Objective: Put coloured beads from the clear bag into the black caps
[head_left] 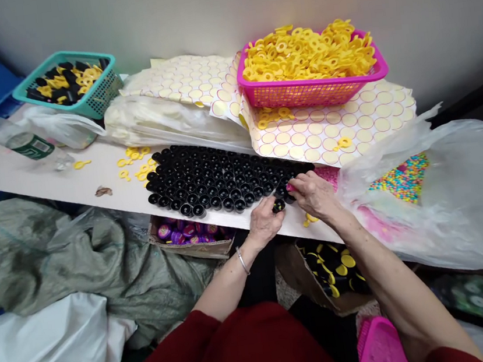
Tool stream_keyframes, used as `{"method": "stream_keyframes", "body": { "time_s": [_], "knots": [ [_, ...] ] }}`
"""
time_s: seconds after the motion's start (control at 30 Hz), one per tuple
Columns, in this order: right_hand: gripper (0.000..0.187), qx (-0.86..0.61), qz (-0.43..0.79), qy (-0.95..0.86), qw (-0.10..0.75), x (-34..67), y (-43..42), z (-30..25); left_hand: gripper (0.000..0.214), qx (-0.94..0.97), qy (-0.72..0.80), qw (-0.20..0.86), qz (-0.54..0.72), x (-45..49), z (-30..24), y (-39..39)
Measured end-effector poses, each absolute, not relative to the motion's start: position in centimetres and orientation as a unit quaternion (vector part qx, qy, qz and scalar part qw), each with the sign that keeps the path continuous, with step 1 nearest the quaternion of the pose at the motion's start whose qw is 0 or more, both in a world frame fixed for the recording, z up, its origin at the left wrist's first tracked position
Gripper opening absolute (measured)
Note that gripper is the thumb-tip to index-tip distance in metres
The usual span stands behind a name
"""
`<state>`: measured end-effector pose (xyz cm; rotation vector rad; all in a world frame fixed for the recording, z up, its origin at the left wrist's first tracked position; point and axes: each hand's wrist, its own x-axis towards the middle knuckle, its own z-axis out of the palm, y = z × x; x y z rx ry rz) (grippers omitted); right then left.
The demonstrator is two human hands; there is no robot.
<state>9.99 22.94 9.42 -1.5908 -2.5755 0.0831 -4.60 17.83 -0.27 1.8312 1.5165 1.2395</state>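
Observation:
Rows of small black cups [218,175] stand packed together on a white table [48,181]. At the block's near right corner my left hand [264,220] is closed around one black cup [278,204], held at the table's front edge. My right hand [313,194] is right beside it, fingers pinched on something small and pink I cannot make out, touching the cups at the corner. A few yellow rings [309,218] lie under my right hand.
A pink basket [314,90] heaped with yellow rings sits on sticker sheets [340,122] at the back. A teal basket [94,96] and a plastic bottle [20,140] are at left. A clear bag of coloured candy [404,178] lies right. Boxes [187,237] stand under the table.

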Motion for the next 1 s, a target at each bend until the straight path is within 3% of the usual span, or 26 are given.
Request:
{"method": "stream_keyframes", "body": {
  "time_s": [0.23, 0.47, 0.57, 0.77, 0.83, 0.9, 1.0],
  "knots": [
    [0.021, -0.472, -0.028, -0.876, -0.101, 8.4, 23.5, 11.6, 0.027, 0.655, 0.571, 0.234, 0.435, -4.6, 0.0, 17.8],
    [0.028, -0.457, -0.04, -0.884, -0.096, 7.8, 23.1, 11.8, 0.03, 0.657, 0.572, 0.229, 0.435, -4.6, 0.1, 17.9],
    [0.027, -0.501, -0.02, -0.866, 0.0, 8.8, 22.5, 11.7, 0.03, 0.662, 0.564, 0.229, 0.437, -4.8, 0.0, 17.9],
    [0.024, -0.582, 0.172, -0.675, 0.419, 18.3, 20.1, 10.2, 0.027, 0.66, 0.555, 0.229, 0.451, -4.9, -0.1, 17.9],
    [0.026, -0.644, 0.147, -0.57, 0.488, 23.1, 20.0, 9.1, 0.026, 0.664, 0.55, 0.222, 0.456, -4.9, 0.0, 18.0],
    [0.021, -0.736, 0.099, -0.505, 0.439, 27.6, 20.6, 7.9, 0.025, 0.669, 0.548, 0.213, 0.456, -4.9, 0.0, 18.0],
    [0.008, -0.834, 0.038, -0.504, 0.22, 31.7, 22.7, 6.3, 0.026, 0.671, 0.55, 0.205, 0.454, -4.9, 0.0, 18.0]
  ]
}}
